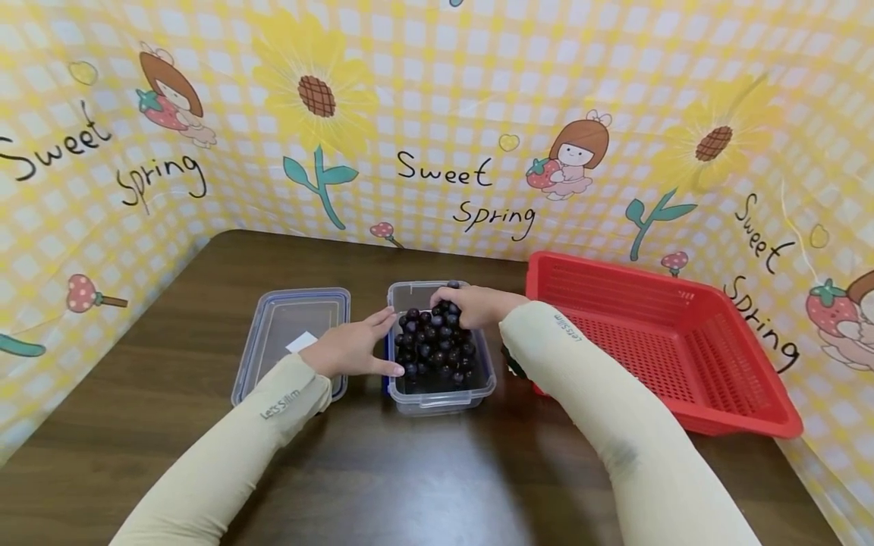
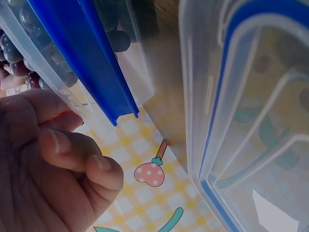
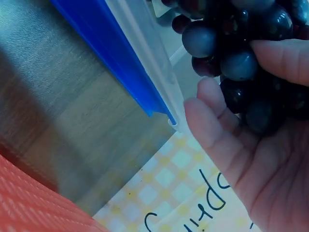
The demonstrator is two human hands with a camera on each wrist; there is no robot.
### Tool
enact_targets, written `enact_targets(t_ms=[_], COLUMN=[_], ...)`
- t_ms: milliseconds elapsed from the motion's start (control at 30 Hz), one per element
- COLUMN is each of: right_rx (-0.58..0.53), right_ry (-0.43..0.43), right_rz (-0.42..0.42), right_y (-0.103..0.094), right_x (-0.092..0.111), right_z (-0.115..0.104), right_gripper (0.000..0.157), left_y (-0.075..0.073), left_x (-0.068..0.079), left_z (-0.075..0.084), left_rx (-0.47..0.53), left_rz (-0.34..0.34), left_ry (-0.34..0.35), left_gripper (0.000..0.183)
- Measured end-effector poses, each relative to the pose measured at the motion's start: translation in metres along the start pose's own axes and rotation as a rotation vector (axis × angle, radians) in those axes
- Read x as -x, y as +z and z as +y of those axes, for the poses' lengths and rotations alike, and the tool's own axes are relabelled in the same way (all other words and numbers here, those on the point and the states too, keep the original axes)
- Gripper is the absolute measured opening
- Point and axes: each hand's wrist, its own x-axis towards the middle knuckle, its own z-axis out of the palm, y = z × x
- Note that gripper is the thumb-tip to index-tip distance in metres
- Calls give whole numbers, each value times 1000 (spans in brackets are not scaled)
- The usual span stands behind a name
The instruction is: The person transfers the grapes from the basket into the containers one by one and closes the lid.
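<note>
A bunch of dark grapes [image 1: 437, 345] lies in a clear plastic container [image 1: 437, 406] with blue side clips, on the brown table. My right hand [image 1: 471, 305] holds the bunch at the container's far right corner. In the right wrist view its fingers and thumb curl round several grapes [image 3: 241, 63]. My left hand [image 1: 351, 345] is at the container's left side, thumb and fingers spread along the rim. The left wrist view shows that hand [image 2: 53, 159] close to the container's lowered blue clip [image 2: 87, 58].
The container's clear lid [image 1: 273, 326] with a blue seal lies to the left, partly under my left wrist; a white label [image 1: 301, 342] shows on it. A red plastic basket [image 1: 744, 421] stands on the right, beyond my right forearm. A checked patterned cloth [image 1: 437, 91] hangs behind the table.
</note>
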Motion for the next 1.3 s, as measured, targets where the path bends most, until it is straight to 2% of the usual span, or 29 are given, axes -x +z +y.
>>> enact_targets(t_ms=[233, 467, 833, 967, 1033, 1200, 1300], right_rx=[-31, 78, 189, 222, 205, 40, -16], right_ry=[64, 114, 156, 165, 172, 200, 195], right_rz=[-22, -1, 84, 141, 152, 129, 167], right_y=[1, 5, 12, 11, 11, 6, 0], right_x=[-11, -23, -29, -26, -25, -22, -18], right_z=[6, 4, 6, 6, 5, 7, 6], right_gripper=[61, 62, 56, 52, 51, 56, 58], left_y=[0, -1, 0, 1, 1, 0, -2], left_x=[1, 1, -1, -1, -1, -1, -1], left_z=[-2, -4, -2, 0, 0, 2, 2], left_rx=[-19, -27, -33, -32, -33, -22, -10], left_rz=[7, 14, 7, 2, -2, -9, -10], left_ry=[12, 4, -7, -10, -11, -11, -23], left_gripper=[97, 97, 98, 98, 97, 97, 96])
